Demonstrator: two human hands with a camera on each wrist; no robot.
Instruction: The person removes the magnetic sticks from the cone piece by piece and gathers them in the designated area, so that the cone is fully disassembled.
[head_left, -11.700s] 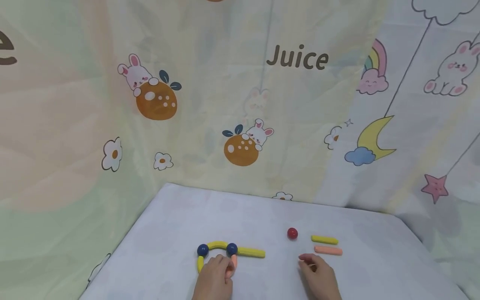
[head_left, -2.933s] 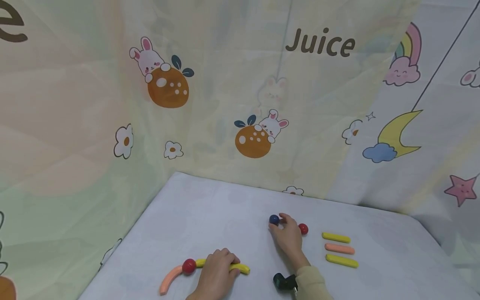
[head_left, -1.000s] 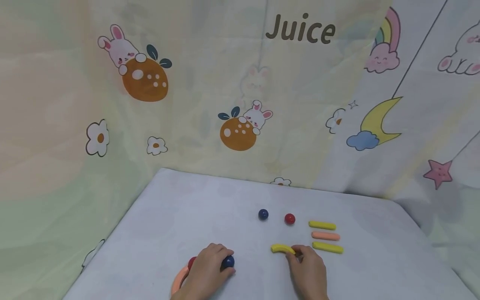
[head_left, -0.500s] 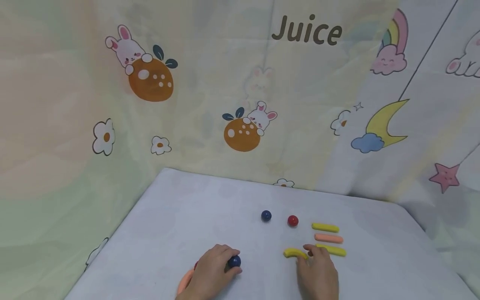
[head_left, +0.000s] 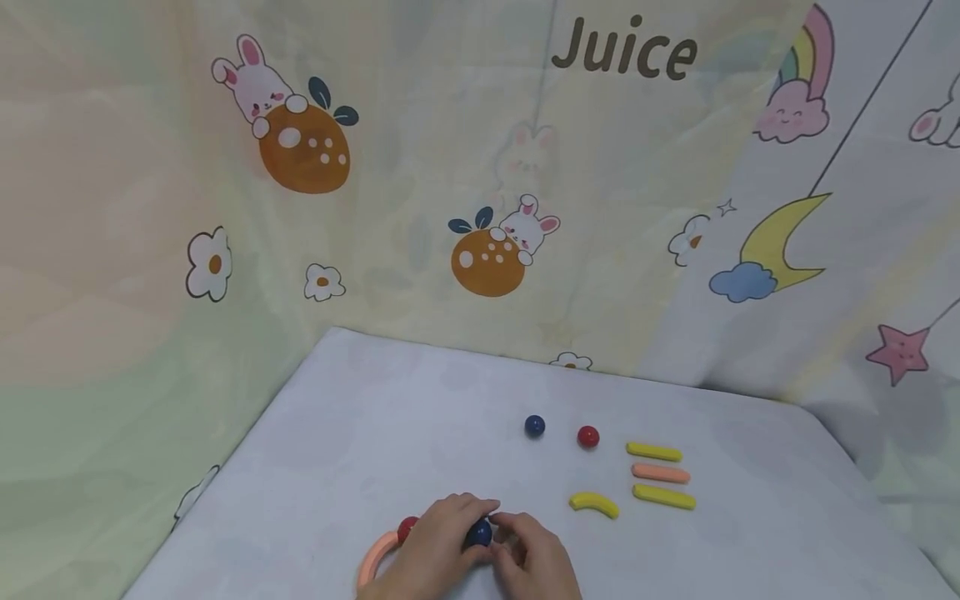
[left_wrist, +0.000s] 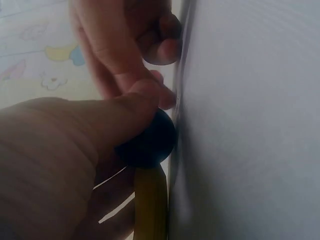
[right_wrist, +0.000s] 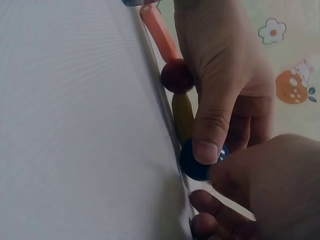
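Note:
In the head view my left hand point(head_left: 435, 546) holds a blue ball point(head_left: 478, 533) between thumb and fingers, low over the white table. A yellow rod point(right_wrist: 183, 114) joins this ball to a red ball point(right_wrist: 177, 76), and from the red one runs a curved orange rod point(head_left: 375, 557); the hand covers the yellow rod in the head view. From the right, my right hand point(head_left: 534, 557) brings thumb and finger to the same blue ball, its tips right at the ball's side. A loose curved yellow rod point(head_left: 594, 504) lies beyond the right hand.
Farther back on the table point(head_left: 420, 417) lie another blue ball point(head_left: 534, 427) and a red ball point(head_left: 588, 437). To their right are two straight yellow rods, one nearer point(head_left: 663, 497), and an orange rod point(head_left: 660, 473) between them. A printed cloth point(head_left: 405, 250) hangs behind.
Over the last second my right hand has let go of the curved yellow rod and moved left to the blue ball. Earlier, it set another blue ball near the loose red one.

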